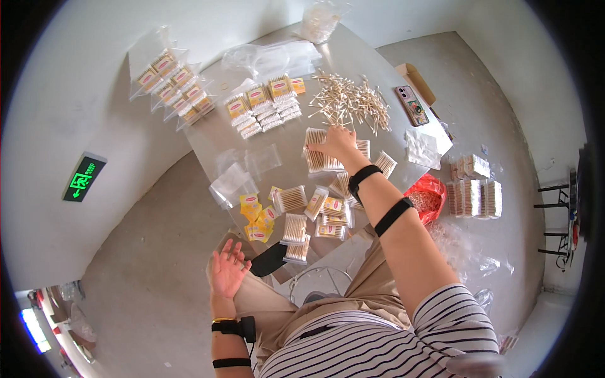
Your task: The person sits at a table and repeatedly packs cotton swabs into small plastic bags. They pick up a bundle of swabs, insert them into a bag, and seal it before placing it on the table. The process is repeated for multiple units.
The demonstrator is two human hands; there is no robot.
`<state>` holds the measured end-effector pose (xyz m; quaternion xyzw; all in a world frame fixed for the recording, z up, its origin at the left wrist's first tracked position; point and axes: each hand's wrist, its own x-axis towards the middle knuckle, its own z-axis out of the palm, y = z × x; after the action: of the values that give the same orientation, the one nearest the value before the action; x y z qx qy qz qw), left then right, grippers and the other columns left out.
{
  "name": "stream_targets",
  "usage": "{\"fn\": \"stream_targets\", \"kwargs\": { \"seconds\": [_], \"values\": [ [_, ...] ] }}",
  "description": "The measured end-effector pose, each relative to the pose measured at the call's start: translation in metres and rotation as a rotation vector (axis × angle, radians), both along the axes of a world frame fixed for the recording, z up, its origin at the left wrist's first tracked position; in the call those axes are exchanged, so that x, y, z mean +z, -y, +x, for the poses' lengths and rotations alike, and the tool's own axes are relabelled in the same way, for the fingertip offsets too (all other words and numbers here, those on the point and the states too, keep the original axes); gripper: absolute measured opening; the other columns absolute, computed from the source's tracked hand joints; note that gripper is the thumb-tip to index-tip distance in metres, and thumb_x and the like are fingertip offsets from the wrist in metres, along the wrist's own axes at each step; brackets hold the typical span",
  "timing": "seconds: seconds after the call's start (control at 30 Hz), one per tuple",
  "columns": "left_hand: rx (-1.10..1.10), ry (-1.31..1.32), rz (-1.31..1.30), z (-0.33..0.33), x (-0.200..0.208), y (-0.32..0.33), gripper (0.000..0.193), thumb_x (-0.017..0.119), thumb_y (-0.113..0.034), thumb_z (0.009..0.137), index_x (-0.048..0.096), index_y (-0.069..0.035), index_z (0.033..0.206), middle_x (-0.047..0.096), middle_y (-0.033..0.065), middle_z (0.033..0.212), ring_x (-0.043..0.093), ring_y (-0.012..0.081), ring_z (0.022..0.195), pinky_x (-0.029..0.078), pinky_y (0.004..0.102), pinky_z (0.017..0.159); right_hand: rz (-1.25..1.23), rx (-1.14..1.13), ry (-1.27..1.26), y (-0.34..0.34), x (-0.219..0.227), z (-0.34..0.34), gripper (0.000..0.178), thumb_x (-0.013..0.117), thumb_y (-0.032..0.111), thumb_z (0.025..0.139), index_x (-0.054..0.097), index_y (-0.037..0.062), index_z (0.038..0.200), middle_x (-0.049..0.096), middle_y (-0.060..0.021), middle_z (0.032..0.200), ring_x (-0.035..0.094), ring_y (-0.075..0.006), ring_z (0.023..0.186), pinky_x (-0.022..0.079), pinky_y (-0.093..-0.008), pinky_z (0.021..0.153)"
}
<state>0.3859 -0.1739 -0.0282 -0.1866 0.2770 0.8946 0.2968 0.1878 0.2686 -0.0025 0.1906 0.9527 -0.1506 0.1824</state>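
Observation:
Several clear bags of cotton swabs [316, 137] lie grouped on the metal table [201, 135]. My right hand [339, 143] reaches over this group, its thumb out to the left and its fingers curled over the far side of a bag; the hand hides part of it. Just beyond is a heap of loose cotton swabs [353, 101]. My left hand [229, 272] rests palm up over my left thigh, fingers apart, with nothing in it. Near the table's front edge are more filled bags [295, 228] and several yellow cards [257, 217].
Stacked swab packs [257, 96] stand at the back left, beside clear plastic bags [277, 60]. More bagged packs [173, 82] are at the far left edge. A phone [411, 105] lies at the right. A red bag [425, 198] and packs [472, 198] sit beyond the right edge.

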Motion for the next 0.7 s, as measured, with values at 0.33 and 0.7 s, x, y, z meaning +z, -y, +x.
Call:
{"fn": "stream_targets", "kwargs": {
  "seconds": [0.33, 0.7],
  "values": [
    [-0.005, 0.011, -0.035, -0.003, 0.001, -0.001, 0.054, 0.048, -0.050, 0.106, 0.047, -0.015, 0.148, 0.056, 0.0038, 0.139, 0.054, 0.0168, 0.117, 0.037, 0.0462, 0.106, -0.316, -0.270, -0.174, 0.025, -0.030, -0.025, 0.071, 0.081, 0.049, 0.070, 0.062, -0.0022, 0.116, 0.071, -0.0189, 0.115, 0.068, -0.0328, 0.111, 0.044, -0.0448, 0.101],
    [-0.123, -0.688, -0.762, -0.022, 0.120, -0.086, 0.046, 0.071, -0.019, 0.095, 0.055, -0.005, 0.136, 0.062, 0.0077, 0.127, 0.058, 0.0183, 0.112, 0.043, 0.0354, 0.103, -0.816, 0.116, -0.711, 0.044, 0.103, 0.076, 0.033, 0.076, 0.012, 0.087, 0.068, 0.0024, 0.118, 0.071, -0.0148, 0.107, 0.067, -0.0302, 0.101, 0.051, -0.0373, 0.090]
  ]
}}
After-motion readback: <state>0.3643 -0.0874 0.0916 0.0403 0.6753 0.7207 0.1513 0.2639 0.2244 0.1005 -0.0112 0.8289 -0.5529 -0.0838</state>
